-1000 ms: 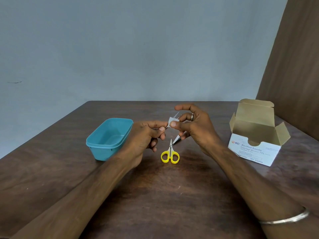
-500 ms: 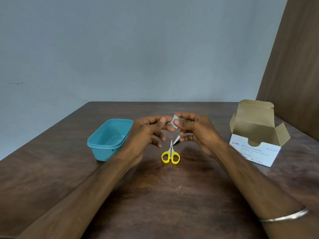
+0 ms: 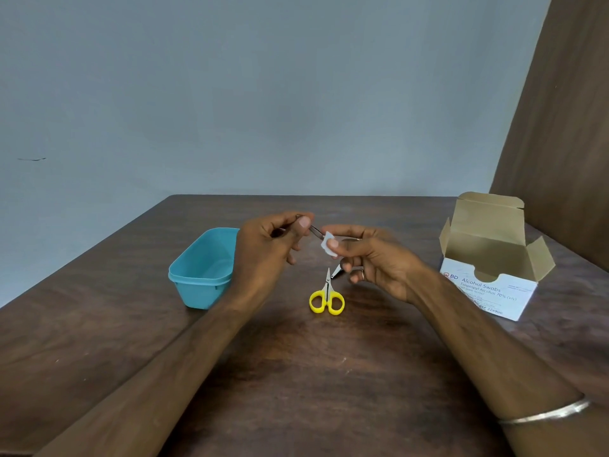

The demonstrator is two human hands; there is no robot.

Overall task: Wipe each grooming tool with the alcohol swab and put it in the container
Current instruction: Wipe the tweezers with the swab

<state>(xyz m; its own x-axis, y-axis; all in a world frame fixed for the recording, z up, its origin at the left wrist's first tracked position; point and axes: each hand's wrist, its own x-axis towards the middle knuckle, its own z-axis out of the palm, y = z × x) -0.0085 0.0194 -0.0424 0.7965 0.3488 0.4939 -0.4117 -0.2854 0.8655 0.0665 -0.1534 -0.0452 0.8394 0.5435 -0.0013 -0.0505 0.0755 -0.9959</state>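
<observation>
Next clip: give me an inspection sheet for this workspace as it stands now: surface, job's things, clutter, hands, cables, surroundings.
Surface: dark brown wooden table, scuffed.
Job's things: slim metal grooming tool, one end in the small white alcohol swab; yellow-handled small scissors flat on the table; another metal tool partly hidden beneath the right hand; teal plastic container, nothing visible inside.
Clutter: open white cardboard box of alcohol swabs.
Hands: left hand pinches the slim tool; right hand pinches the swab.
Cables: nothing seen.
Surroundings: grey-blue wall; brown panel.
</observation>
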